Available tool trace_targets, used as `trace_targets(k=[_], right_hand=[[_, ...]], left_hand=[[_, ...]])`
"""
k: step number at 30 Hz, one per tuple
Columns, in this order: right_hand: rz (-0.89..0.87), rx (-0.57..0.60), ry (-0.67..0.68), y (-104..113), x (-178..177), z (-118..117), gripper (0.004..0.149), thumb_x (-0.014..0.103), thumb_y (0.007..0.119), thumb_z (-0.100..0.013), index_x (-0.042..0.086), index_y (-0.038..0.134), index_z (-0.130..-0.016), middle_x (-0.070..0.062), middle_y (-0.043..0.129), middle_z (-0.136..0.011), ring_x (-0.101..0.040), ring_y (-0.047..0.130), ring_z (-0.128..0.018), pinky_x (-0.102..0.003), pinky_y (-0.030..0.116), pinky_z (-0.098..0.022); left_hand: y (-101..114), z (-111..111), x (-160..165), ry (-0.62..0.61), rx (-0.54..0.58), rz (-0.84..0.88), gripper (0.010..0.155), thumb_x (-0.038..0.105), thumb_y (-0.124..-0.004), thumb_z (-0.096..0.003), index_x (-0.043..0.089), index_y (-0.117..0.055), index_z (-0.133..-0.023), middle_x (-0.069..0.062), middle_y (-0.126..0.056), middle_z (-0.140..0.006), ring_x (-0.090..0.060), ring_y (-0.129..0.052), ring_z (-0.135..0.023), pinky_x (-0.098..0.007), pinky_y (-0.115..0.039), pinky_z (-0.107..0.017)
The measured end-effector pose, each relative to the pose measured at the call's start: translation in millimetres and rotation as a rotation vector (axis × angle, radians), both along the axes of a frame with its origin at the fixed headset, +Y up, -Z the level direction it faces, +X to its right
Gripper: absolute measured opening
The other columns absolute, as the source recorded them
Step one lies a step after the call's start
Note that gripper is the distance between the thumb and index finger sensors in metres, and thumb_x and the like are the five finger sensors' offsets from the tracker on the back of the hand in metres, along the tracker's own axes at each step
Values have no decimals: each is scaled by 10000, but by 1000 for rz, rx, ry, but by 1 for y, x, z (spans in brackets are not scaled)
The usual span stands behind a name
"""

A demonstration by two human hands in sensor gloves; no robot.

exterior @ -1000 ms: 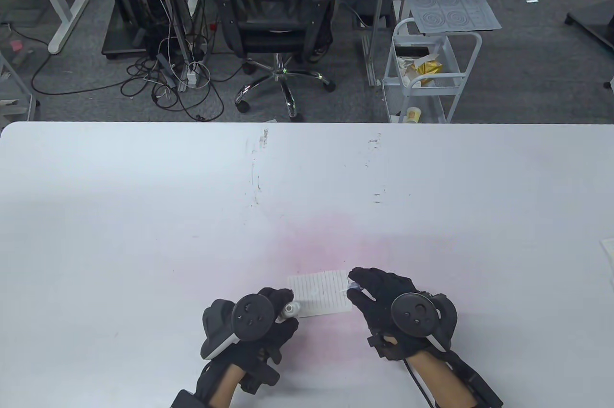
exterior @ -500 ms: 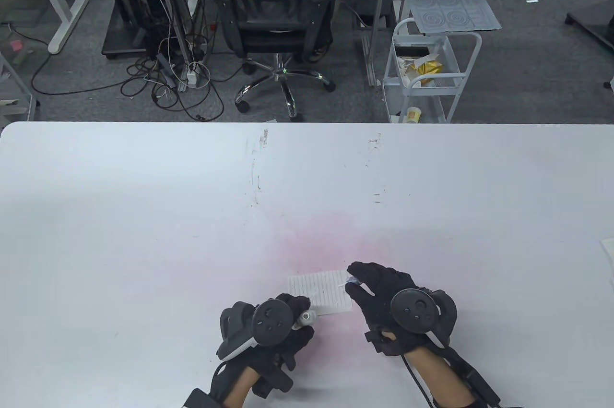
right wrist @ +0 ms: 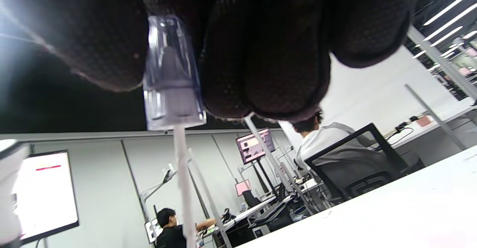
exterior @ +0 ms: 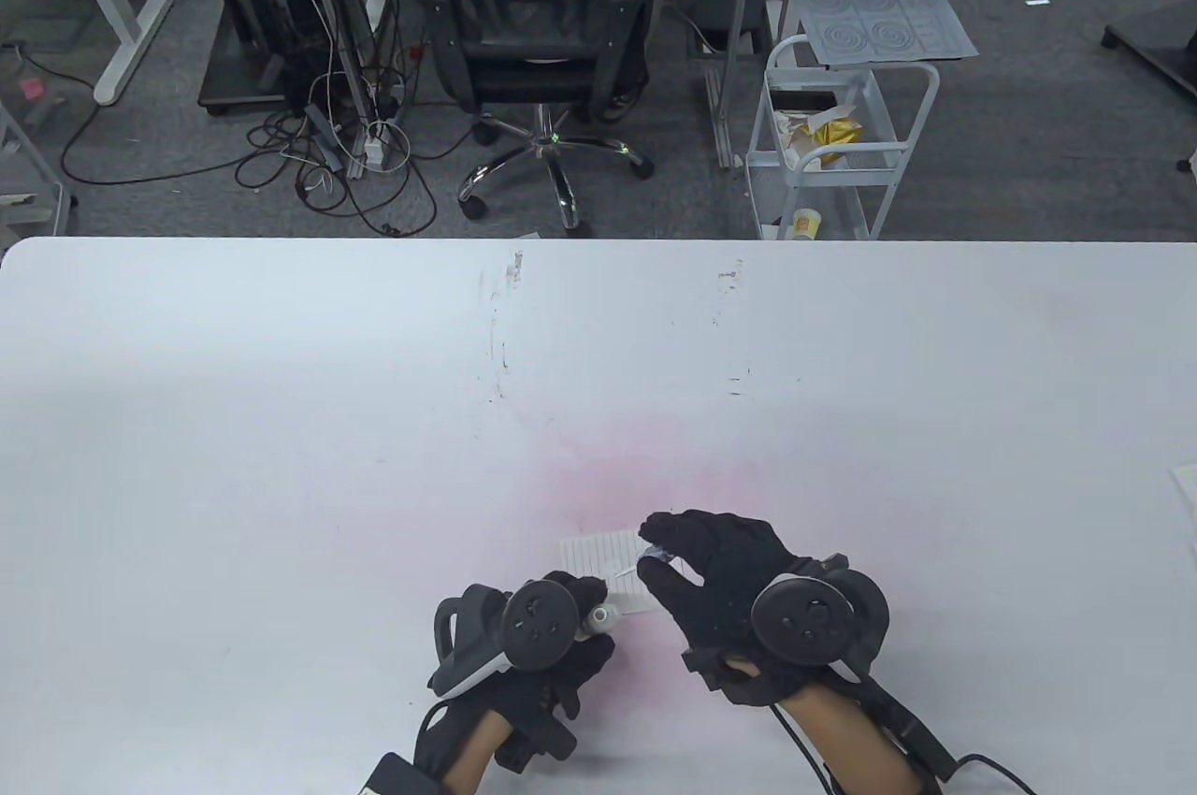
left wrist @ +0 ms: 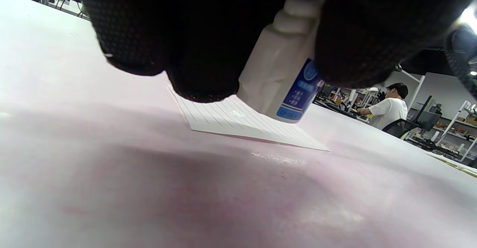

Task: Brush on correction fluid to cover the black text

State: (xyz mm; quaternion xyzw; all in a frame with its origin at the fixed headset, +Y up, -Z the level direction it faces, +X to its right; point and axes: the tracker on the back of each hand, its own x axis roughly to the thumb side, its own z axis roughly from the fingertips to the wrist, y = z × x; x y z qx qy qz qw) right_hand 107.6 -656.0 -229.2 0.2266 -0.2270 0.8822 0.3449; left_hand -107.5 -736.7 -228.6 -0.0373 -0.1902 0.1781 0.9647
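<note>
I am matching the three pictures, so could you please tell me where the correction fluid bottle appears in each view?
Table view: correction fluid bottle at bottom centre, held in the left hand.
Left wrist view: upper centre-right, between gloved fingers, tilted.
Right wrist view: cannot tell; only the brush cap shows clearly.
Shared landmark: the lined paper beside the bottle.

paper (exterior: 598,556) on table (exterior: 281,421), bottle (exterior: 601,617) left, brush (exterior: 625,568) seemingly above it.

White correction fluid bottle (left wrist: 277,80) with blue label, uncapped, held tilted above the lined paper (exterior: 598,556); clear cap (right wrist: 171,76) with thin white brush stem (right wrist: 184,188), over the paper
</note>
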Motion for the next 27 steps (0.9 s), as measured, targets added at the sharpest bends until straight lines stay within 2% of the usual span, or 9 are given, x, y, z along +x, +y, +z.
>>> trace_targets(k=[6,27], right_hand=[[53,-13,47,-2,-11,6,468,489,897,-341,200,926,-708,-42,978,-610,-262,1047,-417,-515,806,-459],[237,-13,86,-17,-34,12,471,487,896,-342,206,919,-718,-40,973,-626,-267,1044,-434,-517,799,-468]], left_hand=[[0,0,1,-3,5,-4,607,506,-933,-328,232,-824,-859,-72,-949,-788,-209,-1046,-560,-395,-886,-494],[0,1,5,-13,2,-10,608,504,-938,-325,228,-829,-856,-76,-955,-779,-211,-1049,-548,-395,-887,-486]])
